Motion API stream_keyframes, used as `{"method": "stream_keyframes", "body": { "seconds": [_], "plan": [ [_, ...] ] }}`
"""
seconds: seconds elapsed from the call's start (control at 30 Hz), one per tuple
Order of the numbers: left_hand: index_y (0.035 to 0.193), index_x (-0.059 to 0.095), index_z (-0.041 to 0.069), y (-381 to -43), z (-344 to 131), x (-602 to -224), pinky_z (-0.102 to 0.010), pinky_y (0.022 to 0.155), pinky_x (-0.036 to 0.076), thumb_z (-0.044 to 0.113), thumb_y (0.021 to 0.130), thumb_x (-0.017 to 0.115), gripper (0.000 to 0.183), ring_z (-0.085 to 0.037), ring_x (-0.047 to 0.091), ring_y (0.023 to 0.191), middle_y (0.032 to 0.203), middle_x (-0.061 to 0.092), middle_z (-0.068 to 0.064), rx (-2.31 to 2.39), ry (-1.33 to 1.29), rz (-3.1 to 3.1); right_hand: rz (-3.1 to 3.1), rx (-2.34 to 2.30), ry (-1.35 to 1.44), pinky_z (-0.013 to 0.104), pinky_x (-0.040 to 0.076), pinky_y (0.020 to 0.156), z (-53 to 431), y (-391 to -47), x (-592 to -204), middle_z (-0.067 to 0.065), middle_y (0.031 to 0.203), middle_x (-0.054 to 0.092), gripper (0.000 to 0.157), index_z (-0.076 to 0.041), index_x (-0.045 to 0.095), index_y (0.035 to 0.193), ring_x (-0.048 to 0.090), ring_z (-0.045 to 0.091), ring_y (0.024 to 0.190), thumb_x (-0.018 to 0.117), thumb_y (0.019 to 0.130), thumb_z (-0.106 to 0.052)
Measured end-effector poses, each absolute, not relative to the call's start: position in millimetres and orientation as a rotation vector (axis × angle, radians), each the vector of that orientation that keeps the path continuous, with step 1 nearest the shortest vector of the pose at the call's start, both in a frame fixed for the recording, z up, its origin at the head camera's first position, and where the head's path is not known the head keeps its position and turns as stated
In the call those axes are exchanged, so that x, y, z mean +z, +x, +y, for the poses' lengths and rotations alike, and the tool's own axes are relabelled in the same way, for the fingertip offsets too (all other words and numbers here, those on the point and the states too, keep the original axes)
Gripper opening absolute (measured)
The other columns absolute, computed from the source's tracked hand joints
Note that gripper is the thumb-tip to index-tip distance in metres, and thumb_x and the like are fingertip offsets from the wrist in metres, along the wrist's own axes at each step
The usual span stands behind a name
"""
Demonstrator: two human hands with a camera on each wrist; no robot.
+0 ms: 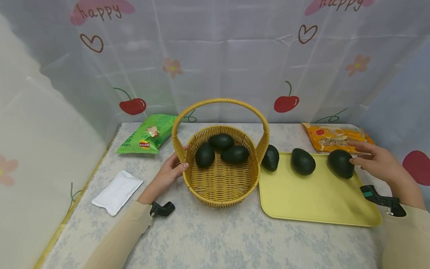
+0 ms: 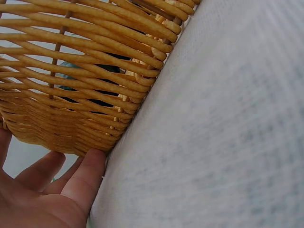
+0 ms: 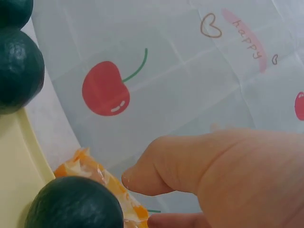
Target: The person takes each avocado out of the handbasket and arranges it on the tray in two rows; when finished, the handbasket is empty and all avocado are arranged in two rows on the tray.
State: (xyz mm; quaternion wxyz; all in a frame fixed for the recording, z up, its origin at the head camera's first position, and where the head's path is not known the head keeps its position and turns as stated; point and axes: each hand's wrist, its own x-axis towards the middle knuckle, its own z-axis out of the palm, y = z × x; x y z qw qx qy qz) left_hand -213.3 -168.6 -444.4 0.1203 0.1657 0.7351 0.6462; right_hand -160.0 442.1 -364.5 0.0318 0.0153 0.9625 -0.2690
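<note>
The side of the round yellow basket (image 1: 221, 186) is touched by the left hand (image 1: 170, 170). The left fingers are spread out and almost straight, and the basket is met from the outside by their tips. To the right of these fingers, three dark green avocados are held in the basket: a left avocado (image 1: 205, 155), a back avocado (image 1: 221, 142) and a right avocado (image 1: 235, 154). They are bunched in the back half, and the woven floor is left bare in front.

The right hand (image 1: 379, 163) is held up by the far right end of the yellow tray (image 1: 315, 203). Its fingers are loose and parted, and nothing is gripped. Just to their left, the end avocado (image 1: 340, 164) is seen on the tray; a small gap is shown in the right wrist view. Further left of these fingers, a middle avocado (image 1: 303, 161) and a near-basket avocado (image 1: 270, 158) are lined up on the tray, the last one partly hidden by the basket.

Behind the right fingers, an orange packet (image 1: 326, 141) is seen, with brown bits inside. Beyond the left fingers, a green bag (image 1: 147, 136) is propped up; nearer than them, a white pouch (image 1: 117, 192) is laid flat.
</note>
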Motion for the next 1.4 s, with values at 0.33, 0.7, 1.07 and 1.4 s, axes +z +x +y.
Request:
{"method": "stream_keyframes", "body": {
  "seconds": [0.33, 0.7, 1.07, 1.4],
  "plan": [
    [0.163, 0.026, 0.014, -213.7, -168.7, -446.0, -0.025, 0.092, 0.056, 0.010, 0.105, 0.051, 0.063, -0.032, 0.046, 0.137, 0.160, 0.037, -0.024, 1.884, 0.489, 2.153, 2.980, -0.762, -0.013, 0.076, 0.043, 0.089, 420.7, -155.9, -349.9, 0.042, 0.146, 0.037, 0.061, 0.006, 0.036, 0.153, 0.048, 0.064, 0.120, 0.057, 0.102, -0.022],
    [0.162, 0.027, 0.016, -213.7, -168.8, -444.7, -0.026, 0.093, 0.056, 0.013, 0.104, 0.054, 0.065, -0.038, 0.041, 0.141, 0.160, 0.037, -0.023, 1.911, 0.465, 2.114, 3.079, -0.839, -0.395, 0.005, 0.044, 0.072, 374.6, -153.1, -340.3, 0.030, 0.136, 0.058, 0.051, 0.001, 0.057, 0.141, 0.055, -0.020, 0.093, 0.072, 0.093, -0.010],
    [0.163, 0.026, 0.015, -212.6, -167.1, -443.8, -0.025, 0.092, 0.056, 0.010, 0.104, 0.051, 0.064, -0.040, 0.044, 0.138, 0.158, 0.037, -0.027, 1.911, 0.483, 2.121, 3.080, -0.866, -0.815, 0.024, 0.059, 0.075, 303.6, -139.4, -327.3, 0.008, 0.127, 0.070, 0.043, -0.014, 0.068, 0.130, 0.061, -0.007, 0.104, 0.077, 0.089, -0.006],
    [0.163, 0.025, 0.013, -211.4, -167.1, -443.2, -0.026, 0.093, 0.056, 0.009, 0.104, 0.052, 0.065, -0.039, 0.043, 0.138, 0.158, 0.037, -0.028, 1.930, 0.474, 2.099, 2.928, -0.716, -1.202, 0.028, 0.057, 0.074, 237.6, -146.7, -314.2, 0.002, 0.121, 0.072, 0.034, -0.014, 0.071, 0.123, 0.065, 0.015, 0.100, 0.075, 0.089, -0.007]
  ]
}}
